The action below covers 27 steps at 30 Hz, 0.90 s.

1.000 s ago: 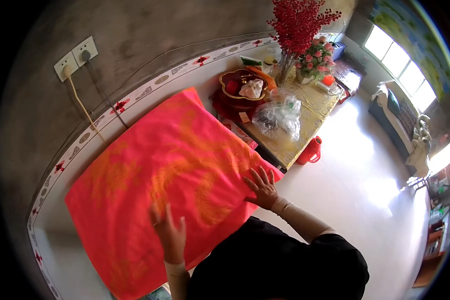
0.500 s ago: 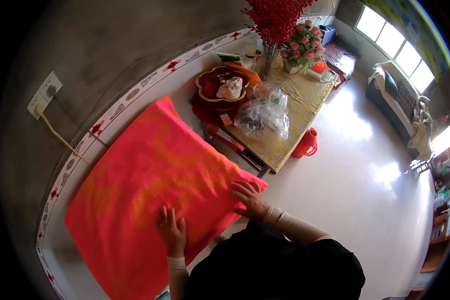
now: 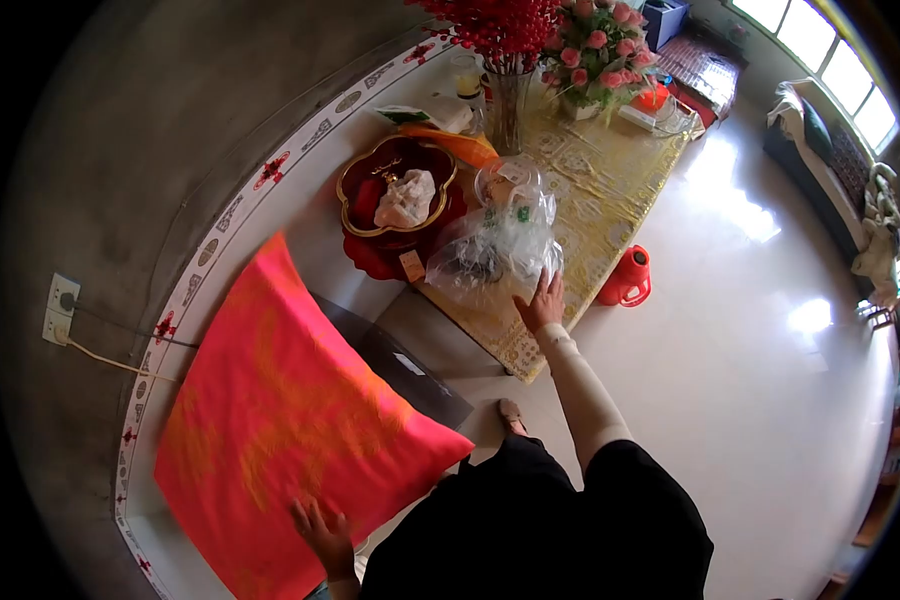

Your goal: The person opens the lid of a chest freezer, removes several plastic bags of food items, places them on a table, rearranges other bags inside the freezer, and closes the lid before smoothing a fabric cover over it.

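A pink-red cloth with an orange pattern [image 3: 280, 410] lies spread at the lower left. My left hand [image 3: 325, 535] rests on its lower edge with fingers spread. My right hand [image 3: 543, 303] is open at the edge of the table with the gold patterned cover [image 3: 600, 200]. Its fingertips are beside a clear plastic bag [image 3: 505, 240]; whether they touch it is hard to tell. Left of the bag, a red gold-rimmed dish [image 3: 353, 215] holds a crumpled white thing [image 3: 406, 198].
A glass vase with red sprigs [image 3: 508, 100] and a pot of pink flowers [image 3: 595, 60] stand on the table. A red jug [image 3: 630, 277] is on the floor to its right. Wall sockets [image 3: 60, 308] with cords are at left, a sofa [image 3: 820, 170] at upper right.
My right hand has left the cloth and moved up and right to the bag. My left hand has shifted lower on the cloth. The view has moved, showing a dark grey surface beside the cloth.
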{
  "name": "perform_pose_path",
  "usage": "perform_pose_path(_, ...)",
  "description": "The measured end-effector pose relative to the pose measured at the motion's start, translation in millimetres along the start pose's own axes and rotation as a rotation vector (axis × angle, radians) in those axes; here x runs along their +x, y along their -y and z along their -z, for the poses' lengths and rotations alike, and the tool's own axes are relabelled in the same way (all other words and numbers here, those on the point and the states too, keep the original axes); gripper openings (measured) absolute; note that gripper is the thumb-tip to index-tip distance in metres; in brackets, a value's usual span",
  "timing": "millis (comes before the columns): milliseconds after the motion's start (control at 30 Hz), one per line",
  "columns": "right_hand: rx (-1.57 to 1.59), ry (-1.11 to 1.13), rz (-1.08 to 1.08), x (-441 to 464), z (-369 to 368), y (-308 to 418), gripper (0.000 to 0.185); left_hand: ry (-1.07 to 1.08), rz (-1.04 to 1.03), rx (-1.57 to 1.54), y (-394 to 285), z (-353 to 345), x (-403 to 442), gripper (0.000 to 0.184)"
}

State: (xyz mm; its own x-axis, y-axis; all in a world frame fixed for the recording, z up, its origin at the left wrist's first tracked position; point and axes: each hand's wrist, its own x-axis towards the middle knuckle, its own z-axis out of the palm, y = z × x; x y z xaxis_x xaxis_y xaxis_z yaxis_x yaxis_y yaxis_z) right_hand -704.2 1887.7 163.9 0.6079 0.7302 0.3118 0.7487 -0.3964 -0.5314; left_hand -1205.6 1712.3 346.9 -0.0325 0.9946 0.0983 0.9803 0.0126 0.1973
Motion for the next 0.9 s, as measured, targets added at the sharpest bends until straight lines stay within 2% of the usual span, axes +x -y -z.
perform_pose_path(67, 0.052, 0.415, -0.135, 16.5, -25.8, -20.6, 0.079, 0.178, 0.0, -0.023, 2.1, -0.9, -14.4, 0.065)
perform_pose_path(100, 0.062, 0.424, -0.129, 18.8, -28.3, -18.9, 0.079, 0.173, 0.011, -0.013, 2.3, 1.5, -20.6, 0.065)
perform_pose_path(167, -0.191, 0.752, -0.176, 23.0, 3.6, 17.0, 0.078, 0.321, -0.043, 0.049, -1.2, 13.6, -32.8, 0.081)
perform_pose_path(233, -0.131, 0.764, -0.196, 22.0, 2.0, 20.9, 0.077, 0.303, 0.015, 0.101, 9.5, 9.0, -47.8, 0.082)
perform_pose_path(300, -0.383, 0.536, -0.148, 14.9, 21.6, 37.7, 0.073, 0.282, 0.077, 0.145, 22.4, -1.3, -54.0, 0.084)
perform_pose_path(333, -0.331, 0.276, 0.033, 6.5, 34.3, 47.0, 0.064, 0.253, 0.07, 0.197, 30.8, -6.4, -55.0, 0.083)
perform_pose_path(367, -0.329, 0.278, 0.047, -2.4, 37.5, 54.0, 0.064, 0.227, 0.06, 0.249, 35.6, -7.1, -54.8, 0.081)
perform_pose_path(433, 0.383, 0.526, 0.108, -22.1, 42.0, 70.8, 0.045, 0.189, 0.028, 0.255, 41.2, -6.9, -50.2, 0.074)
perform_pose_path(500, 0.664, 1.07, 0.377, -46.0, 58.0, 104.1, 0.027, 0.153, -0.066, 0.232, 44.1, -2.8, -40.9, 0.071)
perform_pose_path(533, 1.094, 1.345, 0.177, -71.8, 52.4, 114.1, 0.022, 0.177, -0.06, 0.236, 46.9, 0.1, -39.8, 0.069)
perform_pose_path(567, 0.801, 1.408, 0.336, -83.9, 74.8, 140.2, 0.025, 0.164, -0.055, 0.229, 51.9, -0.7, -39.6, 0.069)
perform_pose_path(600, 0.78, 1.248, 0.585, -107.5, 73.5, 150.0, 0.03, 0.143, -0.093, 0.228, 58.4, -0.3, -40.9, 0.07)
perform_pose_path(633, 0.666, 1.287, 0.452, -122.3, 85.7, 167.0, 0.037, 0.123, -0.13, 0.228, 65.2, 0.6, -42.8, 0.07)
perform_pose_path(700, 0.614, 0.98, 0.478, -145.2, 96.0, 185.0, 0.041, 0.059, -0.142, 0.21, 74.6, 0.8, -46.9, 0.07)
perform_pose_path(733, 0.608, 0.979, 0.486, -153.1, 90.9, 188.1, 0.041, 0.008, -0.16, 0.193, 79.4, 1.3, -49.5, 0.07)
perform_pose_path(800, 0.525, 0.805, 0.453, -166.2, 77.8, 186.9, 0.04, -0.012, -0.163, 0.18, 91.9, 2.9, -52.9, 0.069)
perform_pose_path(900, 0.442, 0.867, 0.403, -156.8, 90.5, 202.7, 0.038, -0.042, -0.178, 0.155, 115.1, -1.5, -57.8, 0.067)
